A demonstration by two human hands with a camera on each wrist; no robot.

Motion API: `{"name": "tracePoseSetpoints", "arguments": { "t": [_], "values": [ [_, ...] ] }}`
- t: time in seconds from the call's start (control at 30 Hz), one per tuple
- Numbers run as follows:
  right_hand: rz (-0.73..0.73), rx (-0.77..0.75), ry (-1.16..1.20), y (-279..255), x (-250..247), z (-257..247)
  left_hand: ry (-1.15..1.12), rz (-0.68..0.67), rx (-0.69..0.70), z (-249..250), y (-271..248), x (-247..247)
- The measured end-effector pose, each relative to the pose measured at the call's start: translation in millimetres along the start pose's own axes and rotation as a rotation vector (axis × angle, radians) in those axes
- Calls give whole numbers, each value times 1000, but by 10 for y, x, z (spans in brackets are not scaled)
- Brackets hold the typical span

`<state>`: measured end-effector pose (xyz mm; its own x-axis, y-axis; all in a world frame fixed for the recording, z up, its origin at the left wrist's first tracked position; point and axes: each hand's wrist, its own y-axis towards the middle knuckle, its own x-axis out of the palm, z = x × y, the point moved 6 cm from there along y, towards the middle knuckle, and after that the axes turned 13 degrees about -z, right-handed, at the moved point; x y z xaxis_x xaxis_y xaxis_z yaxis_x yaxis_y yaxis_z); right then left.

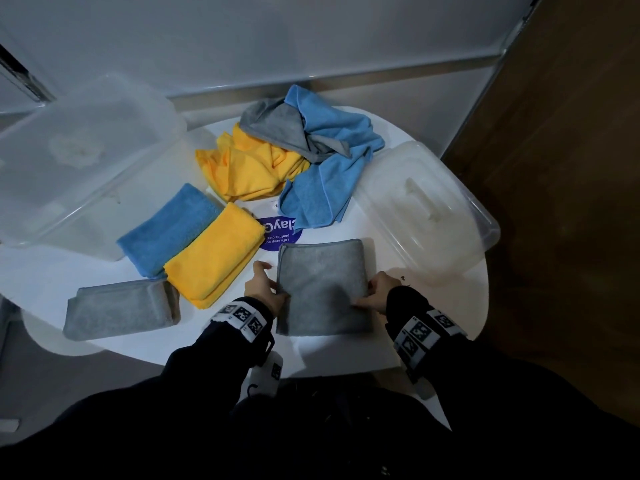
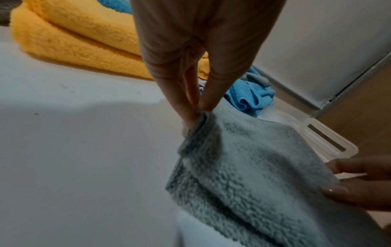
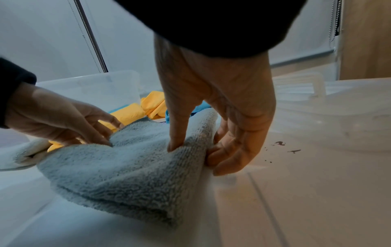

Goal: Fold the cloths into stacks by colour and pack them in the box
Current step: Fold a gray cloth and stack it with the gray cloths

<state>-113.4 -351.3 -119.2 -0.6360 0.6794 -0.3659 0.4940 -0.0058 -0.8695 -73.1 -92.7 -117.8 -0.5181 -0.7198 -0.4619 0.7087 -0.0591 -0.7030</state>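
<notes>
both grips, left hand point(image 1: 262, 289) and right hand point(image 1: 378, 293), pinch grey cloth point(image 1: 323, 287) edges; purple sticker point(image 1: 277, 234) partly reads "let's keep our", maybe "clay".

A nubby, matt terry pile was shown on the folded grey cloth point(image 1: 323, 285), and the same fleecy finish on the folded yellow cloth point(image 1: 214, 258). The clear plastic box point(image 1: 79, 161) and its translucent plastic lid point(image 1: 426, 209) were seen as smooth and faintly glossy; the white table top point(image 1: 346, 355) was smooth.

A round white table point(image 1: 346, 355) stands by pale wall panels point(image 1: 311, 36); brown wooden floor point(image 1: 571, 202) lies dim at right.
</notes>
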Motion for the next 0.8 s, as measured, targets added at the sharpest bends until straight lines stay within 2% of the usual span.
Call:
{"name": "tracePoseSetpoints", "arguments": {
  "t": [0.03, 0.1, 0.13, 0.2, 0.23, 0.27, 0.33, 0.4, 0.47, 0.5, 0.53, 0.57, 0.63, 0.67, 0.73, 0.8],
  "values": [
    [-49, 31, -47, -5, 13, 11, 111, 80, 43, 61, -37, -15],
    [-125, 81, -51, 120, 69, 98, 238, 206, 237, 284, -172, -2],
    [-148, 74, -35, 175, 89, 120, 209, 151, 325, 401, -229, 70],
    [-218, 60, 100, 69, 134, 46, 247, -153, 374, 541, -288, 339],
    [-261, 54, 198, -48, 158, -31, 415, -308, 363, 548, -295, 495],
    [-317, 56, 334, -131, 184, -90, 592, -407, 357, 530, -311, 611],
    [-392, 1, 635, -208, 210, -190, 728, -506, 358, 452, -296, 746],
    [-454, -108, 876, -223, 175, -306, 674, -477, 320, 404, -250, 786],
    [-502, -221, 932, -260, 112, -410, 622, -378, 273, 375, -190, 744],
    [-476, -279, 919, -268, 63, -447, 584, -340, 269, 383, -167, 713],
    [-377, -363, 854, -257, -22, -459, 532, -321, 277, 398, -157, 684],
    [-192, -459, 732, -259, -155, -456, 495, -317, 285, 406, -150, 664],
    [210, -679, 320, -306, -397, -459, 479, -321, 281, 411, -144, 624],
    [314, -762, 69, -332, -417, -498, 482, -323, 286, 424, -150, 610],
    [350, -804, -386, -346, -304, -582, 506, -329, 318, 460, -152, 601],
    [332, -826, -580, -283, -185, -640, 557, -337, 344, 490, -167, 598]
  ]
}}
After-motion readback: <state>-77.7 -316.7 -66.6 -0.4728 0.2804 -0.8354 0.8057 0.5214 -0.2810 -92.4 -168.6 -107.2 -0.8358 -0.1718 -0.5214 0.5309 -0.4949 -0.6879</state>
